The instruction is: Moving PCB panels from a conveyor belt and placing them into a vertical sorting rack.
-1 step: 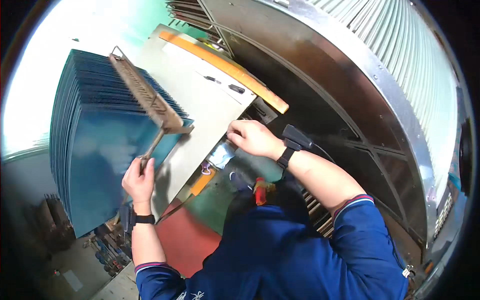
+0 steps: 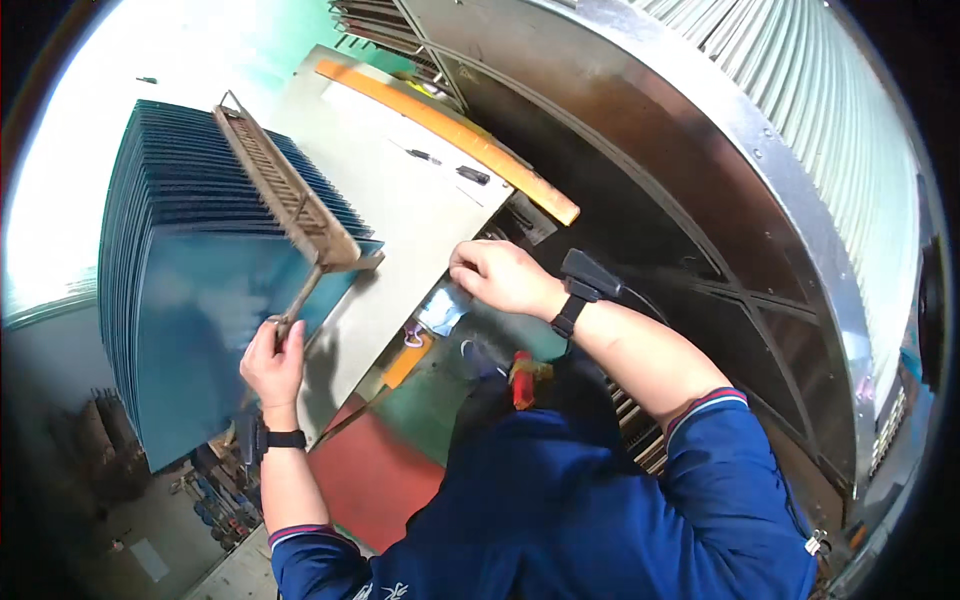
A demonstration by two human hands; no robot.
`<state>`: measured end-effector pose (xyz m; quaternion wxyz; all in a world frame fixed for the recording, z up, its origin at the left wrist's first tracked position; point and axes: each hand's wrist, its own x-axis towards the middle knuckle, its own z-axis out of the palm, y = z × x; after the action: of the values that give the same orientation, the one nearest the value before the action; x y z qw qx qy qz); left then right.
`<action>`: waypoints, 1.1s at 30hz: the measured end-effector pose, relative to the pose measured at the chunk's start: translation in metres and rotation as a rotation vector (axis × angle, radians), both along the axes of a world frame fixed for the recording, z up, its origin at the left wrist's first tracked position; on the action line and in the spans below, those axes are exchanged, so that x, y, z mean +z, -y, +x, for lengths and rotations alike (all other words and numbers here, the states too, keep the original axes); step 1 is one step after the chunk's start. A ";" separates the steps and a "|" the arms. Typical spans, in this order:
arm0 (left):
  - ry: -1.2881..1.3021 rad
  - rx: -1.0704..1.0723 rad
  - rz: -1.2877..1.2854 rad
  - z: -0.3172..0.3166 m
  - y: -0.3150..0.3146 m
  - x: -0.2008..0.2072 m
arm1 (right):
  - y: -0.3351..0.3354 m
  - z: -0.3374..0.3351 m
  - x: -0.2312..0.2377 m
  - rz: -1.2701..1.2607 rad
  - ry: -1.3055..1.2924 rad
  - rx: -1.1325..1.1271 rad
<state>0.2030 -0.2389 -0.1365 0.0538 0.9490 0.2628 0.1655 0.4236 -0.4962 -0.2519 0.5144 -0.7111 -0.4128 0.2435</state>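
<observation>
- Head view: your left hand (image 2: 272,362), at 8 o'clock in the picture, is clamped round the handle of the long wooden brush with brown bristles (image 2: 290,190).
- The brush head lies across the top edges of the upright stack of blue-green sheets (image 2: 200,330), at 10 o'clock.
- Your right hand (image 2: 497,277), just right of centre, is well apart from the left. Its fingers are curled at the edge of the pale grey worktable (image 2: 400,210), just above a small pale blue piece (image 2: 443,308). Whether it grips anything cannot be told.
- Compared with the earlier picture, nothing has shifted: brush, stack and both hands match. Judge the brushing as under way, with no stroke completed between pictures.
- A large ribbed metal housing (image 2: 760,160) fills 1 to 4 o'clock.
</observation>
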 end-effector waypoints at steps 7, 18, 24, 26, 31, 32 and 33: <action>-0.139 -0.138 0.093 -0.023 -0.046 0.002 | -0.048 -0.010 -0.020 0.187 0.077 0.009; -0.216 -0.137 0.060 -0.026 -0.047 0.000 | -0.152 0.004 -0.046 0.118 0.340 0.251; -0.225 -0.138 0.076 -0.028 -0.049 0.004 | -0.159 0.003 -0.053 0.258 0.467 0.238; -0.228 -0.141 0.076 -0.026 -0.048 0.003 | -0.160 0.000 -0.053 0.294 0.425 0.182; -0.191 -0.180 0.031 -0.028 -0.048 0.002 | -0.155 -0.002 -0.045 0.293 0.404 0.137; -0.187 -0.177 0.033 -0.027 -0.047 0.003 | -0.155 -0.001 -0.043 0.177 0.389 0.192; -0.170 -0.193 0.019 -0.024 -0.044 0.004 | -0.154 0.001 -0.040 0.059 0.377 0.245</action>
<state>0.1790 -0.1946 -0.1321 0.0381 0.9810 0.1722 0.0808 0.4245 -0.3425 -0.2922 0.4151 -0.6733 -0.5919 0.1546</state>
